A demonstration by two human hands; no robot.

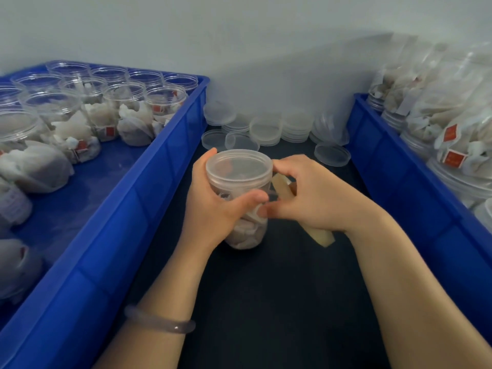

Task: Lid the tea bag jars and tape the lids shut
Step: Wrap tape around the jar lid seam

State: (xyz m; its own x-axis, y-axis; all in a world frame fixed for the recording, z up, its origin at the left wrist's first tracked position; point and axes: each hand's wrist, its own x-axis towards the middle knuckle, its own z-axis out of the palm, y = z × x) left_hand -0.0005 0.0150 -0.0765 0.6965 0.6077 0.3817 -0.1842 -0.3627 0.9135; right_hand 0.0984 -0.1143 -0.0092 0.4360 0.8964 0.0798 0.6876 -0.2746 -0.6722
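A clear plastic jar (246, 230) of tea bags stands on the dark table between two blue crates, with a clear lid (238, 167) on top. My left hand (213, 206) grips the jar from the left, thumb across its front. My right hand (311, 193) holds a roll of tan tape (320, 237) against the jar's right side, and its fingertips touch the lid's edge and the jar wall near my left thumb. The tape strip itself is too faint to trace.
The left blue crate (127, 209) holds several jars of tea bags. The right blue crate (415, 187) holds several open jars stuffed with tea bags. Stacks of loose clear lids (266, 129) sit at the back by the white wall.
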